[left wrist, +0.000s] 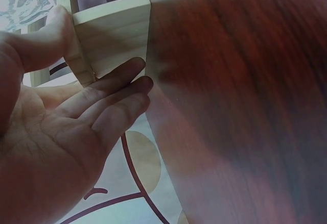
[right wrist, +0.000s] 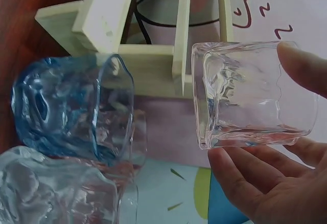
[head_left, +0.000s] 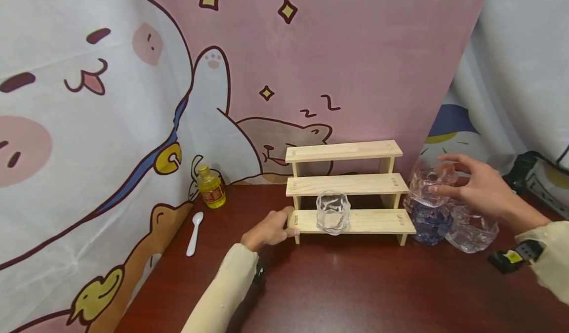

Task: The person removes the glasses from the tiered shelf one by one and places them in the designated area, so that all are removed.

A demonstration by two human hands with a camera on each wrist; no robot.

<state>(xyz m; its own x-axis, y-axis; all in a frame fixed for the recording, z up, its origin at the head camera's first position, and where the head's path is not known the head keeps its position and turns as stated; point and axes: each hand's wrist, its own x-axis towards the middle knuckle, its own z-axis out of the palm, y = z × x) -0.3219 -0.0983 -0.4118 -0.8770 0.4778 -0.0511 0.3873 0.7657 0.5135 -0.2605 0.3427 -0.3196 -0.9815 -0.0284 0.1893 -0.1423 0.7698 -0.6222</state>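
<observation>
A three-tier wooden shelf (head_left: pixel 351 185) stands on the dark table, with one clear glass (head_left: pixel 333 213) on its lowest tier. My left hand (head_left: pixel 289 224) pinches the left end of that lowest board (left wrist: pixel 115 32), thumb on one face and fingers against the other. My right hand (head_left: pixel 440 175) holds a second clear ribbed glass (head_left: pixel 427 181) in the air to the right of the shelf, between thumb and fingers (right wrist: pixel 240 183). The held glass (right wrist: pixel 250 96) hangs just above a blue glass (head_left: pixel 430 222) standing on the table.
Another clear glass (head_left: pixel 473 231) sits right of the blue glass (right wrist: pixel 71 112). A small yellow oil bottle (head_left: pixel 211 187) and a white spoon (head_left: pixel 194 232) lie at the left by the cartoon curtain. A black object (head_left: pixel 520 170) sits far right.
</observation>
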